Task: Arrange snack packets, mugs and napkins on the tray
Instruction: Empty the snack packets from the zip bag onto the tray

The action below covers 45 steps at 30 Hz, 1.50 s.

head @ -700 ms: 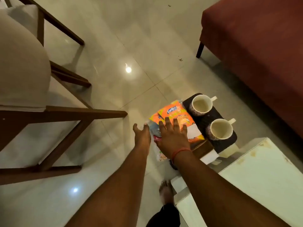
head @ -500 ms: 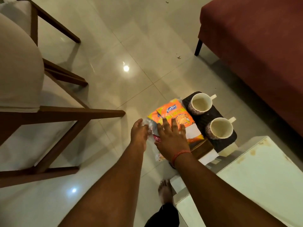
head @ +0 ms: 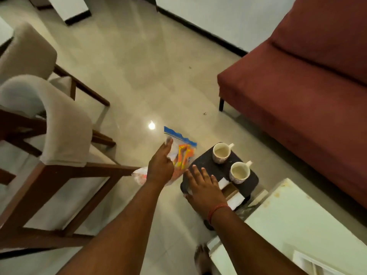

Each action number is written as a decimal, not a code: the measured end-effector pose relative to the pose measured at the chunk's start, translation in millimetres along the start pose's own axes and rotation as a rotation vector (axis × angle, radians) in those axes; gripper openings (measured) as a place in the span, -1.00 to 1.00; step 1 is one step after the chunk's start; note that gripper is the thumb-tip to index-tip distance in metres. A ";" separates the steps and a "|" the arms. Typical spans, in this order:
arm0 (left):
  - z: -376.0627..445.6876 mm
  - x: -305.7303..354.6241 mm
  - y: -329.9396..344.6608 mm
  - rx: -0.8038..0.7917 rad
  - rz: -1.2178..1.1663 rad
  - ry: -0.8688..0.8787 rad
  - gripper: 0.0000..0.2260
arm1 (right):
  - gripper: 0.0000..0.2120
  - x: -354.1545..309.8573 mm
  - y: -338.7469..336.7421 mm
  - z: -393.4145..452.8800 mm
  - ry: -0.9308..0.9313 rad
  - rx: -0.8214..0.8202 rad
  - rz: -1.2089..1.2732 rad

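Gripping a snack packet (head: 181,153), our left hand (head: 160,167) holds it lifted off the tray (head: 210,171), just beside the tray's left edge, with the blue-banded end of the packet pointing away from us. The fingers (head: 168,143) close around the packet's left side (motion blur hides exactly how they wrap it). A second crumpled packet (head: 139,174) shows below the same hand; we cannot tell whether the hand also holds it.

Our right hand (head: 204,187) lies flat, fingers spread and holding nothing, palm down over the near left corner of the dark tray. A red thread (head: 217,210) circles that wrist.

On the tray we note two mugs: the far mug (head: 221,153) stands at the far corner and the near mug (head: 239,172) at the right edge, both upright, handles turned to the far right, well apart from either hand. A white napkin (head: 223,183) lies on the tray between our right hand and the near mug, touching neither mug visibly.

A white table (head: 297,225) sits at the lower right, a red sofa (head: 297,96) at the right, and wooden chairs (head: 49,135) at the left, all on the tiled floor (head: 139,66).
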<state>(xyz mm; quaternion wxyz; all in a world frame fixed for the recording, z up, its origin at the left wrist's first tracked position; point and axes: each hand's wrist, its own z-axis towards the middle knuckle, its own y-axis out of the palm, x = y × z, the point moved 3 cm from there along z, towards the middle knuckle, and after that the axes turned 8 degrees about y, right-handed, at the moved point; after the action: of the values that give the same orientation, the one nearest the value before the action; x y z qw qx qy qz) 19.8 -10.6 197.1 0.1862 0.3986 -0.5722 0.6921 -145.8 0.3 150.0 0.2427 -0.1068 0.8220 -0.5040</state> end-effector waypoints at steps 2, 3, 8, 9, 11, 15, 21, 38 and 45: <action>-10.3 43.1 -7.1 -0.051 0.023 0.093 -0.51 | -0.30 8.8 -27.8 -26.5 0.026 0.052 0.012; -17.1 64.4 -8.4 -0.081 0.038 0.126 -0.50 | -0.29 17.1 -42.1 -41.2 0.051 0.086 0.036; -61.0 153.7 15.1 -0.249 0.127 0.293 -0.44 | -0.27 93.4 -107.2 -123.7 0.232 0.242 0.145; -75.4 174.6 26.4 -0.303 0.105 0.324 -0.42 | -0.26 116.1 -118.3 -151.4 0.273 0.274 0.149; -95.7 204.1 49.0 -0.418 0.033 0.330 -0.38 | -0.23 154.8 -133.0 -192.3 0.332 0.294 0.178; -171.5 293.4 107.7 -0.619 -0.188 0.406 -0.43 | -0.16 233.8 -141.5 -300.7 0.459 0.315 0.346; -277.8 418.9 198.3 -0.868 -0.175 0.616 -0.43 | -0.41 332.8 -117.5 -488.3 0.545 0.217 0.814; -430.9 500.4 294.5 -0.923 -0.036 0.580 -0.85 | -0.89 357.1 -95.6 -650.5 0.904 0.714 0.826; -455.6 469.2 305.7 -1.088 -0.400 0.012 -0.77 | -0.82 318.9 -85.2 -600.4 1.013 0.753 0.798</action>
<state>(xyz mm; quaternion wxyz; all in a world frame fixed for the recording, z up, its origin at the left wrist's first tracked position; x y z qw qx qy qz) -640.3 240.5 346.7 0.4947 0.3419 -0.7583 0.2518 -729.9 292.7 356.7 0.0190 0.5354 0.5813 -0.6125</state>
